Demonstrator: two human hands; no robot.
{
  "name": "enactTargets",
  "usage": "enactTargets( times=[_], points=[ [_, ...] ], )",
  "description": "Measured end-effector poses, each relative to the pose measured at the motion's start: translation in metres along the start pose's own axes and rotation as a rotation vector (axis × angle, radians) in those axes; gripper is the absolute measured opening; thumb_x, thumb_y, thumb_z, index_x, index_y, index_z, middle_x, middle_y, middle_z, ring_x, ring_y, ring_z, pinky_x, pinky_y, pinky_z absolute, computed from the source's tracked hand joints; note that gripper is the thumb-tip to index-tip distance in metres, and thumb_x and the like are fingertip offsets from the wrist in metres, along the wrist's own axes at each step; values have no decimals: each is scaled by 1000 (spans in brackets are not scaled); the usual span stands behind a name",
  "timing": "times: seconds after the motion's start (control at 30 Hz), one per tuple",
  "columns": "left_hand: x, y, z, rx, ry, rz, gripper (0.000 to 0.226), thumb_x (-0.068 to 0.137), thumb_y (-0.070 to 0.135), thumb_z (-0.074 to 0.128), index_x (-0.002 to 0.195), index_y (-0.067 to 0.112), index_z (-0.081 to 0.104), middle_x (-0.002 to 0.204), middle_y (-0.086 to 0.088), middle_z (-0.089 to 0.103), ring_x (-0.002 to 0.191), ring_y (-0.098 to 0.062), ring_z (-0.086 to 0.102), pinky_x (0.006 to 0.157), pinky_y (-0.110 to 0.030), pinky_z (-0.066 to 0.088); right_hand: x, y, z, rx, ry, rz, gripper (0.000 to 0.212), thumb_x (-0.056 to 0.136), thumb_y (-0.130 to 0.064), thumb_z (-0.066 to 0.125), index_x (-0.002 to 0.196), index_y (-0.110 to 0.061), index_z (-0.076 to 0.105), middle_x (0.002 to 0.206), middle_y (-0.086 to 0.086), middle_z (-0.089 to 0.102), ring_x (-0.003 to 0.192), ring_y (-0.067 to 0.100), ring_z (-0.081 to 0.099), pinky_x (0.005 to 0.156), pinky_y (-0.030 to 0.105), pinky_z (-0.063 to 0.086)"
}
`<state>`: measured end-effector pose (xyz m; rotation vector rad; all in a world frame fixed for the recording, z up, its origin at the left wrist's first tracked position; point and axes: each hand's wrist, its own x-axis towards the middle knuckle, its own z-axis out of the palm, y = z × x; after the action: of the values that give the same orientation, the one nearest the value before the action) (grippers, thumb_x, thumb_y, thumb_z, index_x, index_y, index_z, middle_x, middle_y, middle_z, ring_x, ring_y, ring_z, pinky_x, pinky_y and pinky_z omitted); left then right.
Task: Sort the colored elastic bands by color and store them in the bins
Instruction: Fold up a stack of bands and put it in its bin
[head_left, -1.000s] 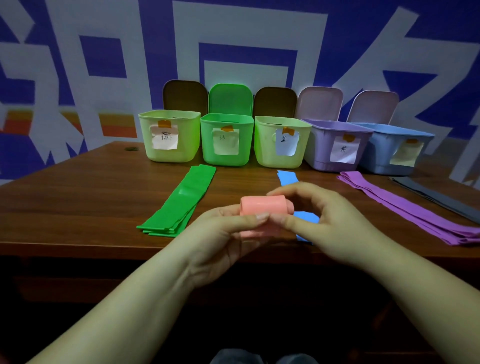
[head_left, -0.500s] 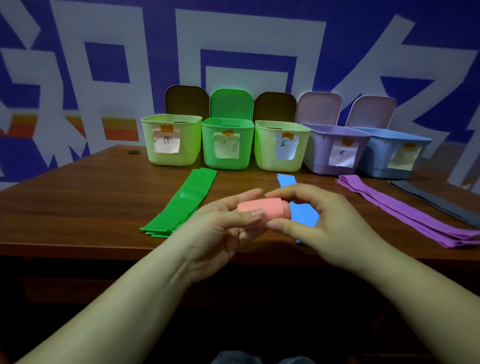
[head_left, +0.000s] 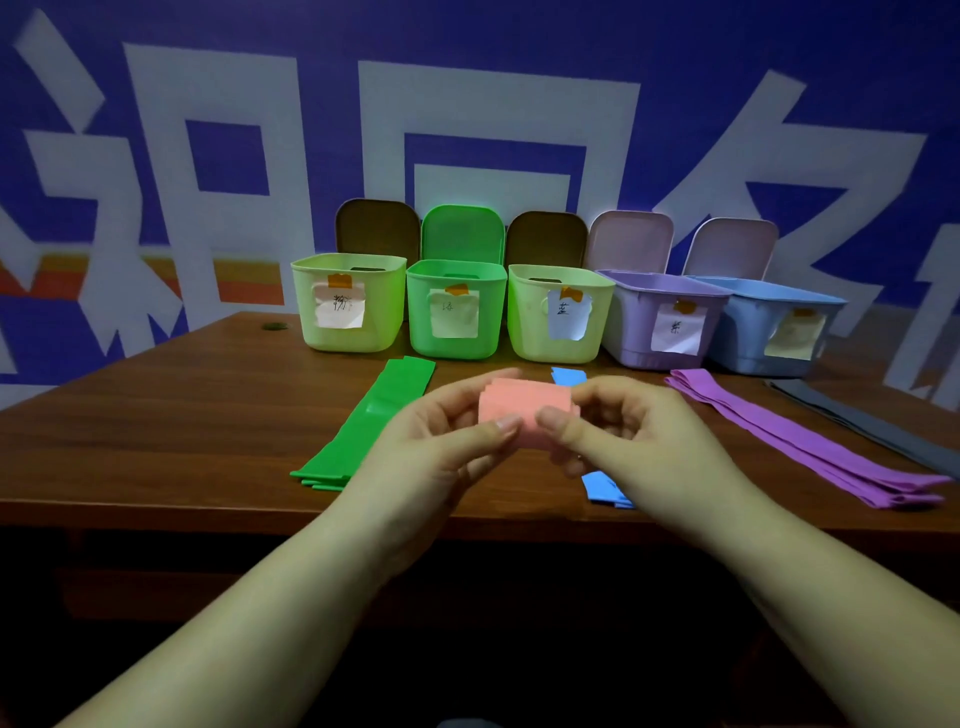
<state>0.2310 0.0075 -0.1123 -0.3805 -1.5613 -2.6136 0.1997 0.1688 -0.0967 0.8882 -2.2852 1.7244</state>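
Both hands hold a rolled pink band (head_left: 524, 410) above the table's front half. My left hand (head_left: 441, 452) pinches its left end between thumb and fingers. My right hand (head_left: 628, 441) grips its right end with curled fingers. Flat on the table lie a green band stack (head_left: 371, 426), blue bands (head_left: 602, 486) mostly hidden under my hands, purple bands (head_left: 789, 441) and grey bands (head_left: 872, 421). Along the back stand labelled open bins: a pale green bin (head_left: 348, 301), a green bin (head_left: 454, 312), another pale green bin (head_left: 558, 317), a lilac bin (head_left: 665, 322) and a light blue bin (head_left: 774, 327).
The brown wooden table (head_left: 156, 426) has its front edge just below my wrists. Each bin's lid stands raised behind it, against a blue and white wall. A small round hole (head_left: 274, 326) sits at the table's back left.
The pink roll has risen slightly and turned between my fingers; my right fingers have curled tighter round its right end. The bands on the table have not moved.
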Motion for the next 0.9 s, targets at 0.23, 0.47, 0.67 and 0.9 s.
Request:
enactTargets(
  times=[0.23,0.47,0.67,0.9],
  points=[
    [1,-6,4,523,72,75,35,84,48,43,85,15,54,58,2,55,51,-12,48,51,-20,39,-5,8,9,-26,-1,-124,23,76,-25,76,94,-22,63,88,-4,68,78,4,62,75,22,52],
    [-5,-19,2,678,36,288,24,95,36,40,94,15,51,73,10,53,64,-3,48,65,-21,42,-5,15,24,-249,58,-26,42,80,-63,31,77,-25,49,61,-11,54,59,3,48,62,22,36],
    [-3,-24,1,716,106,286,34,82,51,37,91,21,47,65,9,49,53,-1,42,56,-19,35,-6,22,30,-205,70,-84,37,84,-55,32,88,-24,51,66,-21,57,64,3,50,66,29,38],
    [-6,-24,5,723,211,364,45,88,65,36,74,23,43,53,14,47,50,-5,39,56,-31,31,-16,18,37,-125,57,-161,47,83,-63,31,97,-23,51,84,-14,60,80,2,56,77,27,45]
  ],
)
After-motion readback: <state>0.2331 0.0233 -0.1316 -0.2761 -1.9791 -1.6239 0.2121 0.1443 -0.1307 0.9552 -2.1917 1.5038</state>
